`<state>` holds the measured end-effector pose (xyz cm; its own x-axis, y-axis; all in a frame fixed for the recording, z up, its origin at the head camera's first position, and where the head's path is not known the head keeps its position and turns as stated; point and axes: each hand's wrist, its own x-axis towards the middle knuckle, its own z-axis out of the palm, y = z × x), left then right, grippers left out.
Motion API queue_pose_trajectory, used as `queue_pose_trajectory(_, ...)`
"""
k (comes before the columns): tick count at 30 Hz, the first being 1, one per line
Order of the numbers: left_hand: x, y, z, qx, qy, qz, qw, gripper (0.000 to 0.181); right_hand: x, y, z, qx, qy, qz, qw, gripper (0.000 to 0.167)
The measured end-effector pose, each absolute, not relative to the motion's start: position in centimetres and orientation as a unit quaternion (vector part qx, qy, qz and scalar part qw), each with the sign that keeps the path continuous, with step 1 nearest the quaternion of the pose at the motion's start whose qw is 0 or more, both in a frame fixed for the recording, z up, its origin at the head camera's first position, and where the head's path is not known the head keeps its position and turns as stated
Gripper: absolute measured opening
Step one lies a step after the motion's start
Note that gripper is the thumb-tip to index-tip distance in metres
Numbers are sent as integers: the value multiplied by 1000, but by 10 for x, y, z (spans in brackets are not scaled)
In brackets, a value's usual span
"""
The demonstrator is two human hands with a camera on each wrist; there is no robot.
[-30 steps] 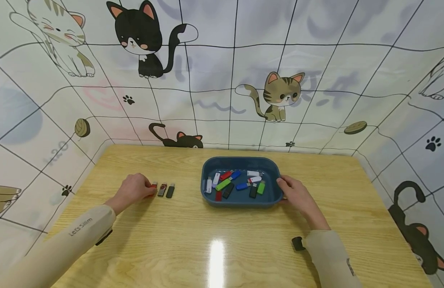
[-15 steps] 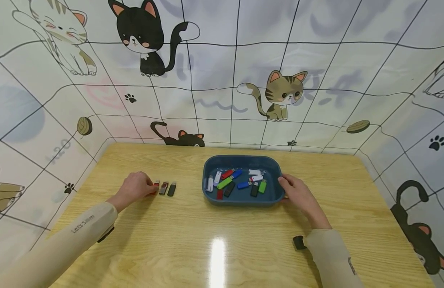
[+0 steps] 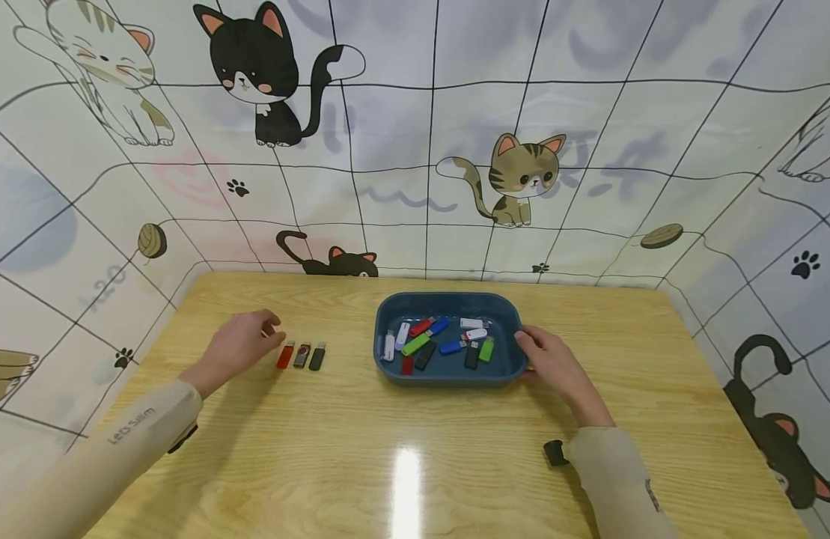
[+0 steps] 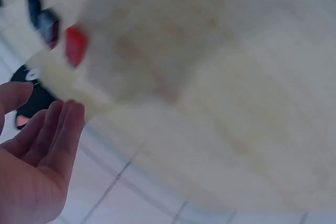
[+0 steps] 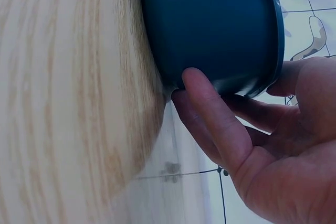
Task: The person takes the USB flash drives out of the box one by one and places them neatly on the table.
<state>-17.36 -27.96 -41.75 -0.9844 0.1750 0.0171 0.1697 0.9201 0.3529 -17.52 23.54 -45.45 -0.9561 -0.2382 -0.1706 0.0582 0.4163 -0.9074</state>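
Observation:
My left hand (image 3: 236,348) hovers just left of a red USB stick (image 3: 285,355), apart from it, with thumb and fingers spread and nothing between them. To the right of that stick stand a USB stick with a silver cover (image 3: 301,355) and a black USB stick (image 3: 316,357), all three side by side in a row. My right hand (image 3: 556,367) grips the right end of a dark blue bin (image 3: 448,380), thumb at the rim and fingers against the outer wall, as the right wrist view shows. Several USB sticks in red, white, blue, green and black lie loosely inside.
The wooden table (image 3: 320,449) carries the bin near its back edge. A cloth with cartoon cats (image 3: 529,180) hangs behind and at both sides. Black straps with small devices sit at both wrists.
My left hand has let go of the red USB stick and drawn away to the left; the stick now lies in the row. My right hand stays on the bin.

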Motion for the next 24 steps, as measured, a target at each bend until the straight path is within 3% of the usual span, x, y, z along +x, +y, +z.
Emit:
queue_pose_trajectory(4,-180,-263,-398,115,977,175,-43,28,-175,235,-454,-52,831,-536,138,62)
queue_pose_trajectory(8,-185,-236,-378,159,972,164,-61,27,-175,235,-453,-50,833,-533,140,63)
queue_pose_trajectory(24,-202,-128,-347,345,936,72,-5,34,-173,234,-450,-46,837,-526,140,61)
